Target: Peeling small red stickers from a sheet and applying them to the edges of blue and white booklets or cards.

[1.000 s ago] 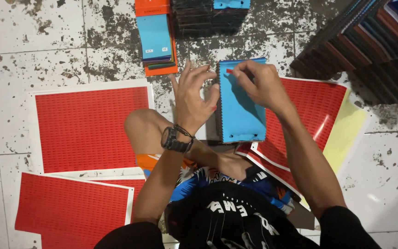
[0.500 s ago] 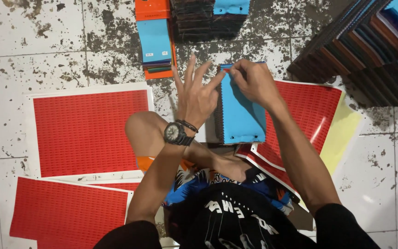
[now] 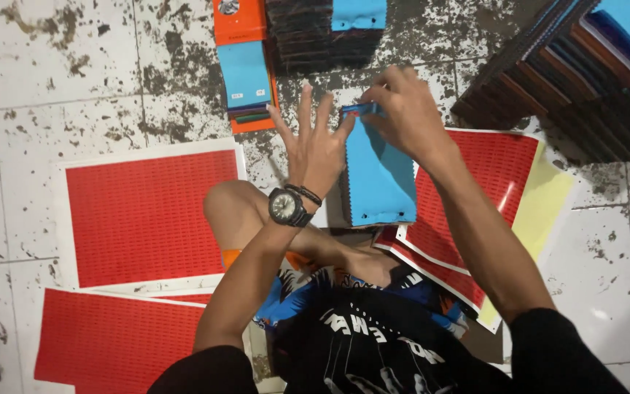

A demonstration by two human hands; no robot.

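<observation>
A person seated on a stained tile floor (image 3: 74,87) works a blue swatch book (image 3: 379,182) resting by the raised knee, its lower layers hidden under the top cover. The right hand (image 3: 406,109) pinches the book's far edge, fingertips closed on a small dark piece too blurred to identify. The left hand (image 3: 315,149), wristwatch (image 3: 286,206) showing, is spread flat beside the book, fingers apart. Red printed sheets (image 3: 147,211) lie around; dark stacks (image 3: 585,73) are cut off at top right.

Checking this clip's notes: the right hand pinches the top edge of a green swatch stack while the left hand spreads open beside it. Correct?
Not quite: the head view shows the swatch stack is blue, not green. The right hand does pinch its top edge, with the left hand spread open beside it.
</observation>
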